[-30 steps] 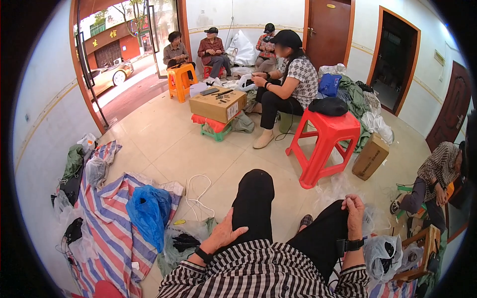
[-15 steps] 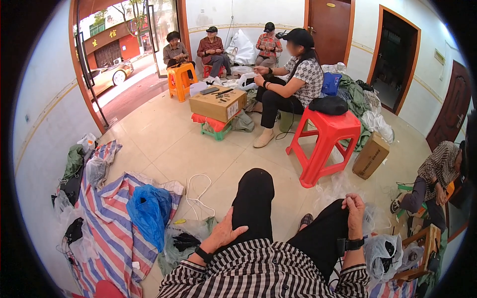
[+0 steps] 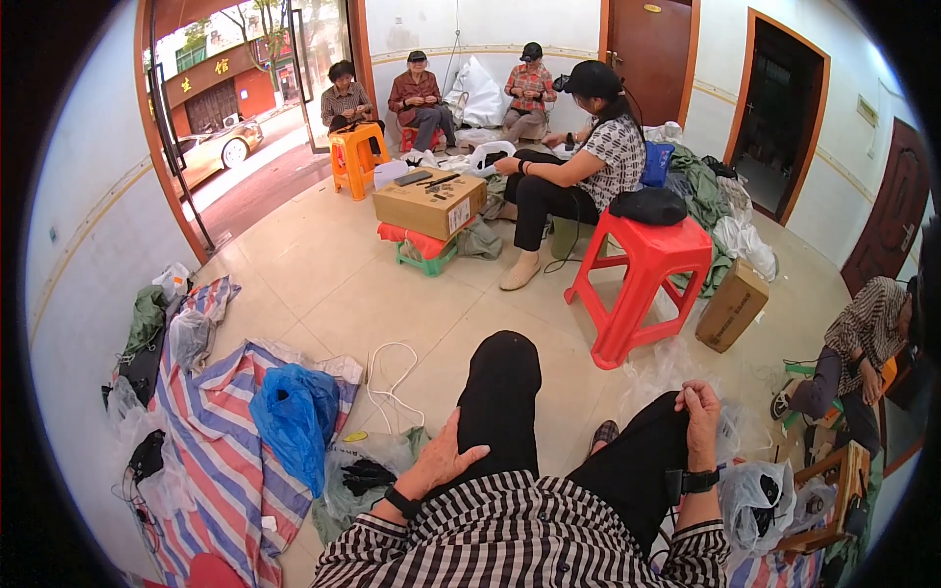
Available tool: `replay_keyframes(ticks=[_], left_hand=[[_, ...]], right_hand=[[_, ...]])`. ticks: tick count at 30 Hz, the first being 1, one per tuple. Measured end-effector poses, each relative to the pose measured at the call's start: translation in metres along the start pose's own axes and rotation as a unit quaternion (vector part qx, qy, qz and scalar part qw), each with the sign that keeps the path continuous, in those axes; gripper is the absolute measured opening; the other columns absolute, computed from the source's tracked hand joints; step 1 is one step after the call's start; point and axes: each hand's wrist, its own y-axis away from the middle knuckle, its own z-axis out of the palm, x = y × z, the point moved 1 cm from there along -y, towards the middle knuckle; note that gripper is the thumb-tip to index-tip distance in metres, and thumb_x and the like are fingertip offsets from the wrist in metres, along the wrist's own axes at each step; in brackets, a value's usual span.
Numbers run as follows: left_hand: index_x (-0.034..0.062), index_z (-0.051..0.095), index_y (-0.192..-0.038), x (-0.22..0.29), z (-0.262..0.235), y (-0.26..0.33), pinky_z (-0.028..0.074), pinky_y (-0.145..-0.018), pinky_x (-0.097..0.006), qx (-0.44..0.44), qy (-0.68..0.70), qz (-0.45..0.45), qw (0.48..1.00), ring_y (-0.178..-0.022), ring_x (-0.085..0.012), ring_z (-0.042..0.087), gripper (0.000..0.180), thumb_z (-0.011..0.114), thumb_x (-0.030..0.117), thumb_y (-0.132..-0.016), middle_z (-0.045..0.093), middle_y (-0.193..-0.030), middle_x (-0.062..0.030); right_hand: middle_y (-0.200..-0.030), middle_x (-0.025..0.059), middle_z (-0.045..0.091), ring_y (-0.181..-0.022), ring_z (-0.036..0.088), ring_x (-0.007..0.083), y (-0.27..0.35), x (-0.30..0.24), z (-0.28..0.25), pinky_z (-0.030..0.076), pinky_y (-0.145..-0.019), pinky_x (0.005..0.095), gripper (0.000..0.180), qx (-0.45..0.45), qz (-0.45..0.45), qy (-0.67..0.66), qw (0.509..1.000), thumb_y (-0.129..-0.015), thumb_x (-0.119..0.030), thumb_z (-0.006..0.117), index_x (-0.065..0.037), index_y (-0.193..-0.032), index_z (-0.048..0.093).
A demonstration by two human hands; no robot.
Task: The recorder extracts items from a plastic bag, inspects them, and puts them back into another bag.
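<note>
I see left hand (image 3: 446, 463) flat, fingers released on left thigh (image 3: 502, 412) | right hand (image 3: 698, 412) loosely curled on right knee (image 3: 659, 431), grasping nothing | trouser cloth soft, pinchable

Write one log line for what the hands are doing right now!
left hand: flat on left thigh, holds nothing | right hand: on right knee, holds nothing | red stool ahead

Striped black-and-white shirt (image 3: 520, 534), long sleeves; black trousers (image 3: 505, 397); black watch (image 3: 698, 481) on right wrist, black band (image 3: 401, 504) on left.
</note>
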Motion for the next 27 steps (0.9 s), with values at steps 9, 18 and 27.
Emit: replay_keyframes(ticks=[9, 18, 27], left_hand=[[-0.0059, 0.014, -0.140, -0.001, 0.000, 0.001, 0.036, -0.101, -0.041, 0.006, -0.005, 0.007, 1.000, -0.122, -0.0417, 0.041, 0.096, 0.055, 0.058, -0.081, 0.037, -0.133, -0.0330], [-0.0089, 0.013, -0.139, 0.001, 0.000, 0.000, 0.033, -0.103, -0.041, -0.006, 0.010, 0.005, 1.000, -0.124, -0.0417, 0.040, 0.098, 0.056, 0.057, -0.081, 0.035, -0.133, -0.0352], [-0.0058, 0.013, -0.140, -0.009, 0.005, -0.001, 0.038, -0.098, -0.041, 0.024, -0.017, 0.026, 0.999, -0.118, -0.0416, 0.046, 0.097, 0.057, 0.057, -0.081, 0.042, -0.128, -0.0336]], right_hand=[[-0.074, 0.0043, 0.058, -0.062, 0.051, 0.0097, 0.000, 0.003, -0.002, 0.042, -0.061, 0.0215, 0.011, 0.001, 0.000, -0.003, 1.000, -0.089, -0.008, 0.053, 0.001, -0.094, 0.058], [-0.073, 0.0046, 0.058, -0.063, 0.052, 0.0103, 0.000, 0.003, -0.002, 0.042, -0.061, 0.0220, 0.011, 0.000, -0.001, -0.002, 1.000, -0.089, -0.007, 0.052, 0.001, -0.094, 0.058], [-0.074, 0.0043, 0.057, -0.063, 0.051, 0.0102, 0.000, 0.001, 0.000, 0.042, -0.061, 0.0221, 0.010, -0.003, 0.002, -0.006, 1.000, -0.089, -0.007, 0.052, 0.000, -0.093, 0.057]])
